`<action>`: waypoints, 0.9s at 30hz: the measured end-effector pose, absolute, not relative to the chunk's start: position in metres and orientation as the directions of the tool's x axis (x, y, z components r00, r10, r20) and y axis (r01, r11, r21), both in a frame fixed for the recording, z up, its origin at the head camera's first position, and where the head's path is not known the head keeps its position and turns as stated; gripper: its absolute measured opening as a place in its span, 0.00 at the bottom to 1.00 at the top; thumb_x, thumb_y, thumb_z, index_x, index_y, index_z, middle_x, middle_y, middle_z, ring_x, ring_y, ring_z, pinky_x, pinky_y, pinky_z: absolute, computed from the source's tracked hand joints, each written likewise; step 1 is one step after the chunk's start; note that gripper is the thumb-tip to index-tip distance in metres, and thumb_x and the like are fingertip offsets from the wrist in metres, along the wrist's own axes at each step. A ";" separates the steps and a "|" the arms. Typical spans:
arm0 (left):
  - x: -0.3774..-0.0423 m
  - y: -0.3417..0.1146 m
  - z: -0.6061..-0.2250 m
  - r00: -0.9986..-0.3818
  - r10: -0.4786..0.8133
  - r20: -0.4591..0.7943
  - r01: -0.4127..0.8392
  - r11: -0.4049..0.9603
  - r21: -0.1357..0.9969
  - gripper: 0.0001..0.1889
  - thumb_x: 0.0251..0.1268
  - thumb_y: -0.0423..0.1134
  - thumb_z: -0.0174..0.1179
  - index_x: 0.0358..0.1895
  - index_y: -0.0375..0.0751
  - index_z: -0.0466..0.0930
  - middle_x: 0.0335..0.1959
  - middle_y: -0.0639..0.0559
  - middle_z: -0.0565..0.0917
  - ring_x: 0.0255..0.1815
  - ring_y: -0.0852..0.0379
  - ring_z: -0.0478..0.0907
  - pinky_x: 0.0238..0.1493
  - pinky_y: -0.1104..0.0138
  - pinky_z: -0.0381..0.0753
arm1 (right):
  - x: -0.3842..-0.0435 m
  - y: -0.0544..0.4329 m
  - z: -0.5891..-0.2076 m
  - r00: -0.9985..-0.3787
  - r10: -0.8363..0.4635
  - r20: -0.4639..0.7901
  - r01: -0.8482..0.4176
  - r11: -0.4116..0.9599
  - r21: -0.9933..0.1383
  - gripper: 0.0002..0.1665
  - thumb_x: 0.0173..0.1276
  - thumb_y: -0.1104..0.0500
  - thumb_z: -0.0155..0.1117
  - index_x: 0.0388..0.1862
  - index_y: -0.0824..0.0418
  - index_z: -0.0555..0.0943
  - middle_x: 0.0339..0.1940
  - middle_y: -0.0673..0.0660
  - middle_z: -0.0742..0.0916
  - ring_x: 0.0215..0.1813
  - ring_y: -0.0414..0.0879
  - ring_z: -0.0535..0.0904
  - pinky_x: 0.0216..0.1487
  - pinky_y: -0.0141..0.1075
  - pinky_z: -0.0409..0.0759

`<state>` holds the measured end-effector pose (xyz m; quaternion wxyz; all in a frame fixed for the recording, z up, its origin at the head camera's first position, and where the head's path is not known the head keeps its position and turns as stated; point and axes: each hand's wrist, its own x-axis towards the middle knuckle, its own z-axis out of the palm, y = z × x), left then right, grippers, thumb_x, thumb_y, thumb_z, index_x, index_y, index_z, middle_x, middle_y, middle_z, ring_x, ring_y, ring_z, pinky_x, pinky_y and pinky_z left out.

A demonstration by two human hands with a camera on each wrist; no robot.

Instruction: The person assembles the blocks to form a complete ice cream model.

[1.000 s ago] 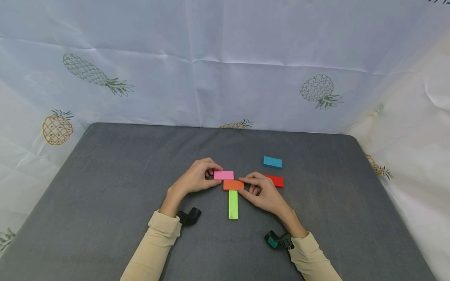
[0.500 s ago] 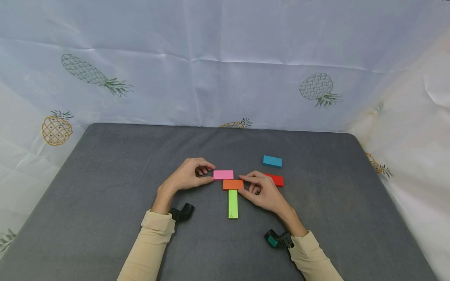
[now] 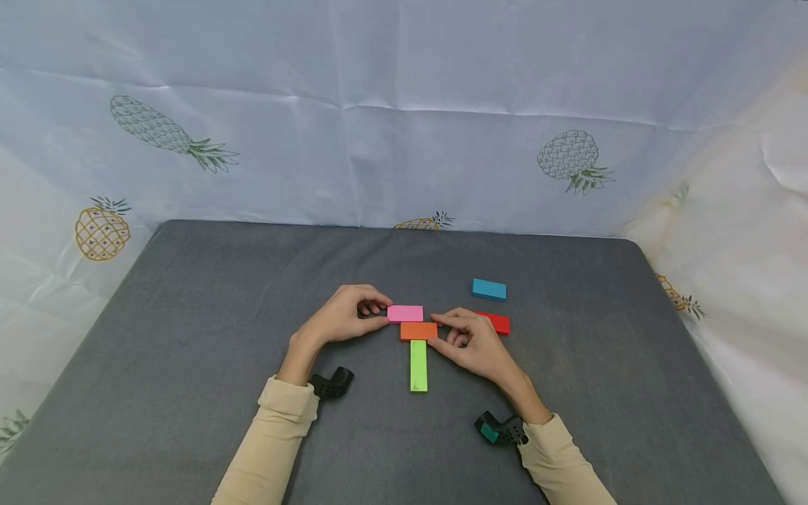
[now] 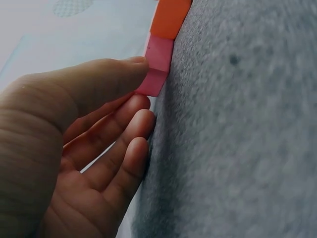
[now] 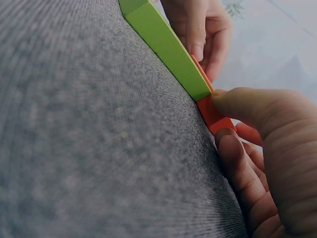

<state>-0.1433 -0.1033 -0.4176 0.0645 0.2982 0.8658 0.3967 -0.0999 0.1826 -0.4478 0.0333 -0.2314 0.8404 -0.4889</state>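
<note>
My left hand (image 3: 350, 313) pinches the left end of a pink block (image 3: 405, 313) between thumb and forefinger, the other fingers loosely bent below. Directly in front of the pink block lies an orange block (image 3: 419, 332), offset a little to the right. My right hand (image 3: 473, 341) holds the orange block's right end with thumb and a finger. A lime green block (image 3: 419, 366) runs lengthwise toward me, its far end against the orange one. In the right wrist view, the thumb lies on the orange block (image 5: 214, 113) close to the green block (image 5: 168, 47).
Just behind the right hand lies a red block (image 3: 497, 323), partly covered by it. A blue block (image 3: 489, 290) sits farther back on the grey cloth-covered table (image 3: 189, 315). A pineapple-print sheet (image 3: 379, 161) hangs behind the table's far edge.
My left hand first drew back left from the pink block, then came back to its left end. The pink block has slid slightly right along the orange one. The right hand has stayed put.
</note>
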 end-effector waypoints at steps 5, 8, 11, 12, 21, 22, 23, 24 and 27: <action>-0.143 -0.099 -0.418 -0.813 0.568 0.131 0.466 0.498 0.731 0.14 0.64 0.35 0.70 0.51 0.36 0.88 0.41 0.45 0.88 0.39 0.57 0.83 0.44 0.67 0.82 | -0.100 0.182 -0.448 -0.891 -0.420 0.171 -0.356 0.412 -0.839 0.25 0.65 0.62 0.75 0.60 0.67 0.84 0.45 0.60 0.87 0.26 0.32 0.78 0.28 0.27 0.79; -0.143 -0.097 -0.419 -0.813 0.566 0.134 0.466 0.495 0.734 0.13 0.64 0.34 0.70 0.51 0.36 0.88 0.41 0.45 0.88 0.39 0.57 0.82 0.44 0.67 0.82 | -0.101 0.183 -0.448 -0.891 -0.420 0.172 -0.356 0.413 -0.839 0.25 0.65 0.61 0.75 0.60 0.67 0.84 0.45 0.60 0.87 0.27 0.32 0.78 0.28 0.27 0.79; -0.142 -0.095 -0.419 -0.810 0.570 0.139 0.470 0.490 0.734 0.13 0.64 0.34 0.70 0.51 0.36 0.88 0.41 0.45 0.88 0.39 0.57 0.82 0.44 0.66 0.82 | -0.101 0.183 -0.448 -0.890 -0.420 0.175 -0.359 0.411 -0.838 0.25 0.65 0.62 0.75 0.60 0.67 0.84 0.44 0.60 0.87 0.27 0.32 0.78 0.27 0.27 0.79; -0.142 -0.094 -0.419 -0.809 0.571 0.140 0.472 0.488 0.734 0.13 0.64 0.34 0.70 0.51 0.36 0.88 0.41 0.45 0.88 0.39 0.57 0.82 0.44 0.66 0.83 | -0.101 0.183 -0.447 -0.890 -0.421 0.177 -0.361 0.411 -0.837 0.25 0.65 0.62 0.75 0.60 0.67 0.84 0.44 0.60 0.87 0.27 0.32 0.78 0.27 0.27 0.79; -0.143 -0.090 -0.422 -0.803 0.578 0.146 0.481 0.485 0.730 0.13 0.65 0.35 0.69 0.51 0.36 0.88 0.42 0.46 0.88 0.39 0.58 0.82 0.44 0.67 0.82 | -0.101 0.183 -0.447 -0.891 -0.419 0.175 -0.363 0.425 -0.829 0.27 0.63 0.63 0.76 0.61 0.66 0.83 0.43 0.59 0.87 0.26 0.33 0.79 0.27 0.28 0.79; -0.143 -0.090 -0.422 -0.803 0.578 0.146 0.481 0.484 0.731 0.13 0.65 0.35 0.69 0.51 0.36 0.88 0.42 0.46 0.88 0.39 0.58 0.82 0.44 0.67 0.82 | -0.101 0.183 -0.447 -0.891 -0.419 0.175 -0.363 0.423 -0.830 0.27 0.63 0.63 0.76 0.62 0.66 0.83 0.42 0.59 0.87 0.26 0.33 0.79 0.27 0.28 0.79; -0.143 -0.090 -0.421 -0.803 0.578 0.146 0.481 0.484 0.731 0.13 0.65 0.35 0.69 0.51 0.36 0.88 0.41 0.46 0.88 0.39 0.58 0.81 0.44 0.67 0.82 | -0.101 0.183 -0.447 -0.891 -0.419 0.175 -0.362 0.422 -0.831 0.27 0.63 0.63 0.76 0.62 0.66 0.83 0.42 0.59 0.87 0.26 0.33 0.79 0.27 0.28 0.79; -0.143 -0.089 -0.422 -0.803 0.578 0.146 0.481 0.484 0.731 0.13 0.65 0.35 0.69 0.51 0.36 0.88 0.41 0.46 0.88 0.38 0.58 0.81 0.44 0.67 0.82 | -0.101 0.183 -0.447 -0.891 -0.419 0.174 -0.361 0.422 -0.832 0.28 0.63 0.63 0.76 0.62 0.66 0.83 0.42 0.59 0.87 0.26 0.33 0.79 0.27 0.28 0.79; -0.143 -0.089 -0.422 -0.803 0.578 0.147 0.482 0.484 0.730 0.13 0.65 0.35 0.69 0.51 0.37 0.88 0.41 0.46 0.88 0.38 0.59 0.81 0.43 0.67 0.82 | -0.101 0.182 -0.446 -0.892 -0.418 0.170 -0.357 0.425 -0.832 0.28 0.63 0.62 0.76 0.62 0.66 0.83 0.42 0.59 0.87 0.26 0.33 0.79 0.27 0.27 0.79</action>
